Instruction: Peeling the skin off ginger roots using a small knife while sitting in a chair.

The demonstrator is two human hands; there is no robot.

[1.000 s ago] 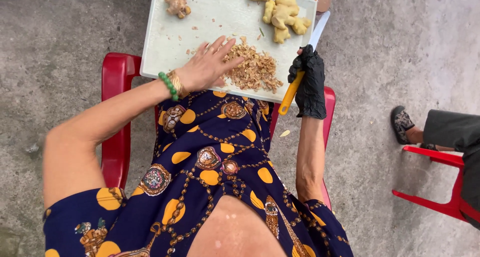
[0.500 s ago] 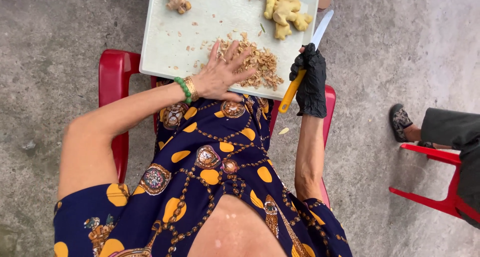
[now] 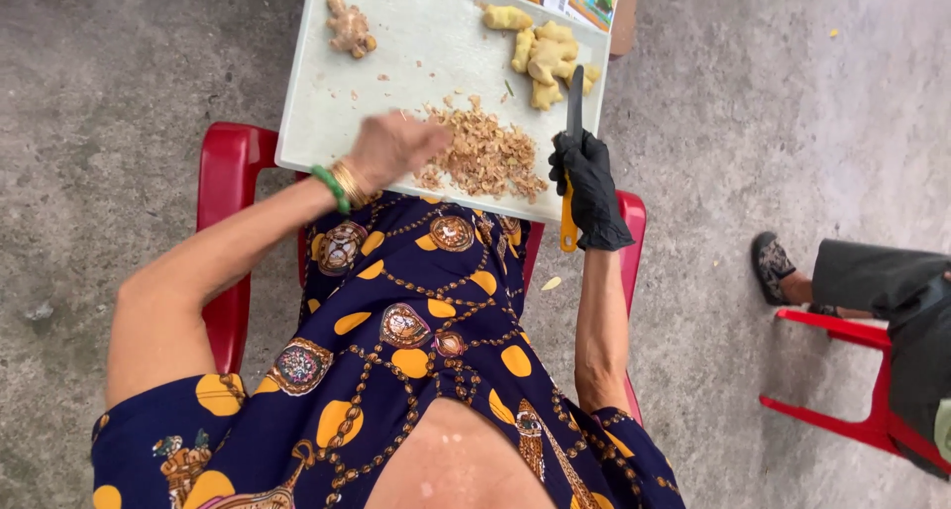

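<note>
White cutting board [image 3: 327, 113] over rough concrete floor [image 3: 119, 63]; left hand [image 3: 388, 151] fingers blurred, cannot tell; right hand [image 3: 588, 177] grips knife [image 3: 572, 148].

**Dark blue dress, one black glove**

Dressed in a dark blue short-sleeved dress with big yellow dots and gold chain patterns [image 3: 416, 341]. On the left hand [image 3: 388, 151], nothing; at its wrist, a green bead bracelet [image 3: 328, 188] beside a shiny gold bangle [image 3: 348, 182]. On the right hand [image 3: 591, 187], a black rubber glove.

two ginger roots [image 3: 349, 29], one knife [image 3: 572, 138], one board [image 3: 327, 123]
</note>
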